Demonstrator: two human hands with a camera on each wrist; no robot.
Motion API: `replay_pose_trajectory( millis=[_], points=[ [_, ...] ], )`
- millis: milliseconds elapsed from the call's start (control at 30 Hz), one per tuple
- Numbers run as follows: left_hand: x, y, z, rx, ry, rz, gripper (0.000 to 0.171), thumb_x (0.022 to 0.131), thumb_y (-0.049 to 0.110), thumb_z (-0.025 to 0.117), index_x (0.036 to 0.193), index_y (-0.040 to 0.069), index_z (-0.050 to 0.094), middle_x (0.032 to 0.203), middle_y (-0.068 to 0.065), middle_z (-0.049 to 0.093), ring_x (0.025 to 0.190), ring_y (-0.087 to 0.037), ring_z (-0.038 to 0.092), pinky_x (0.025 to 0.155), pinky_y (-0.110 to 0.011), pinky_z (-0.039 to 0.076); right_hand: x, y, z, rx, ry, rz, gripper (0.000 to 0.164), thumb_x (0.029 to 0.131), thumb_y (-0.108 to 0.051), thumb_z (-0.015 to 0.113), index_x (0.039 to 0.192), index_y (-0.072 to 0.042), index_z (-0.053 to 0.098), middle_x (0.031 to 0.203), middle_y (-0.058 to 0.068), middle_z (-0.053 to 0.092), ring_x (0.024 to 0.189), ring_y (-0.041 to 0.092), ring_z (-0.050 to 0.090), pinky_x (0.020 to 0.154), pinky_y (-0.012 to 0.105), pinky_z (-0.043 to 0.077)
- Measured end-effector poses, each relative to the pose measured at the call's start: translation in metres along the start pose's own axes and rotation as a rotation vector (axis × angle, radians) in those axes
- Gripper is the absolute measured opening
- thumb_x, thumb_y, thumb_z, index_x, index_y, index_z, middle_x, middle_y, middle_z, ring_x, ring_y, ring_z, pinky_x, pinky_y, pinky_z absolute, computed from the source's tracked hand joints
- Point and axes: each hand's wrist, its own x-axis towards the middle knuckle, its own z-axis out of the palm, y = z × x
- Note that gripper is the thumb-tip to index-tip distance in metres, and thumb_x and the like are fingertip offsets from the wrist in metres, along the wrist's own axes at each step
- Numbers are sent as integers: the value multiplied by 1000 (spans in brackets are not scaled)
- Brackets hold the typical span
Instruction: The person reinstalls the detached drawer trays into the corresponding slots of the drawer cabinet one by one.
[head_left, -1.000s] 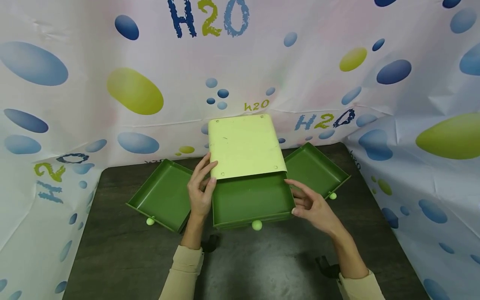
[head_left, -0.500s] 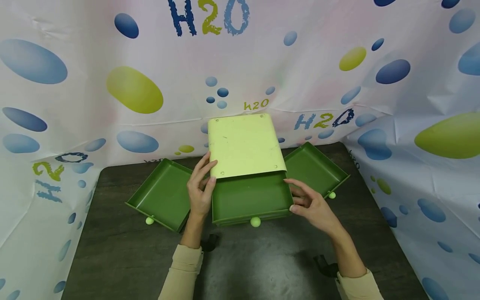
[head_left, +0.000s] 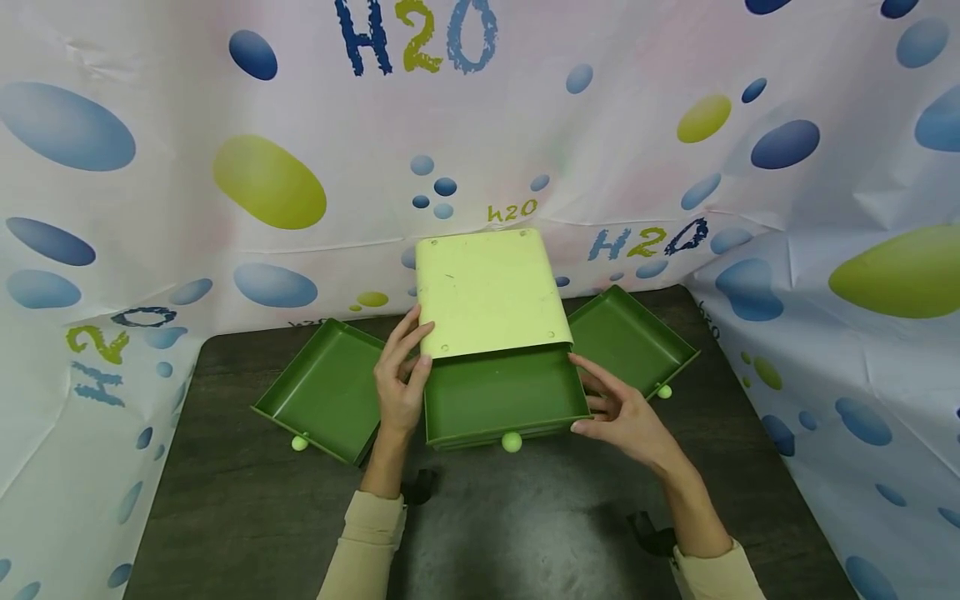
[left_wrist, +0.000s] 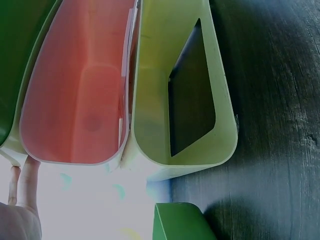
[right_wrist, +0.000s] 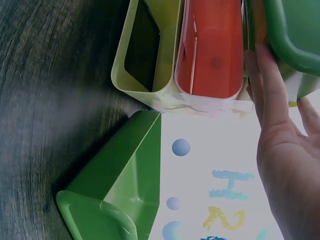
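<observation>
Left hand [head_left: 397, 387] against the yellow casing [head_left: 489, 292] and right hand [head_left: 632, 421] against the protruding green drawer [head_left: 506, 396], centre of the frame, rest apart, fingers loosely extended. One-sided pressure from the right could skew and jam the drawer.

The drawer [head_left: 502, 387] between left hand [head_left: 399, 379] and right hand [head_left: 633, 425] is deep green with a lime knob [head_left: 512, 442]; shell [head_left: 491, 292] by the left fingertips is pale yellow. Stacked below the hands: coral-pink tier [left_wrist: 95, 110], then yellow-green tier [left_wrist: 152, 110]. Dark wood-grain tabletop [head_left: 262, 517]; white backdrop [head_left: 360, 167] behind, blue and lime blobs.
</observation>
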Motion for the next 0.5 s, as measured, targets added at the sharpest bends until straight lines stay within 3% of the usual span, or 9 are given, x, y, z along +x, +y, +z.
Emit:
replay_pose_trajectory(
  millis=[500],
  points=[
    [0, 2, 0, -2, -1, -9, 36, 93, 0, 55, 127, -9, 63, 149, -25, 43, 136, -37, 44, 81, -22, 55, 3, 1, 5, -38, 80, -17, 80, 90, -1, 71, 157, -14, 31, 150, 28, 38, 114, 11, 64, 83, 33, 57]
  ],
)
